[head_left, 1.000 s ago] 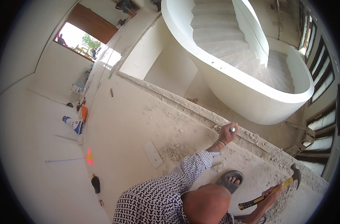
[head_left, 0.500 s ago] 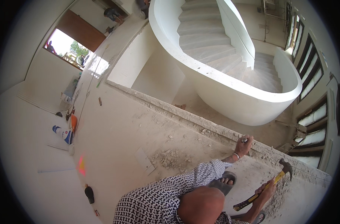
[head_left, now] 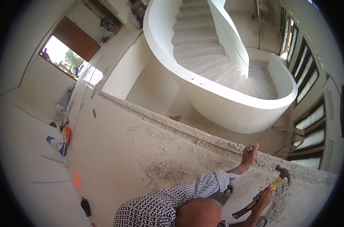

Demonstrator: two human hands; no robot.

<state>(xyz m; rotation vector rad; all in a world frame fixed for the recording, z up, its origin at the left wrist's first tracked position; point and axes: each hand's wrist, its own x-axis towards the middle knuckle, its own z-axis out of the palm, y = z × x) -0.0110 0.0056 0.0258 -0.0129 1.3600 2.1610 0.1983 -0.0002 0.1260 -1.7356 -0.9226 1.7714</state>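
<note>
My left hand [head_left: 249,157], its arm in a black-and-white patterned sleeve, is closed around a chisel [head_left: 257,163] at the broken edge of the floor. The chisel's butt end shows above the fist, and its tip is hard to make out. My right hand [head_left: 263,197] grips a claw hammer [head_left: 251,205] with a yellow and black handle. The hammer's dark head is raised to the right of the chisel, apart from it. Under my hands runs a rough ledge [head_left: 202,133] strewn with crumbled mortar. A bare rounded knee [head_left: 200,212] and a sandalled foot [head_left: 224,193] show below my left arm.
Beyond the ledge the floor drops into an opening around a white curved staircase [head_left: 232,94]. Rubble [head_left: 165,171] and a pale tile piece [head_left: 140,174] lie to my left. Farther left are a white-and-blue bag [head_left: 57,145] and cables. Two people [head_left: 109,25] are in the background.
The whole view has shifted slightly. My left hand with the chisel has moved a little right along the ledge, and the hammer head is somewhat nearer to it. Both grips stay the same.
</note>
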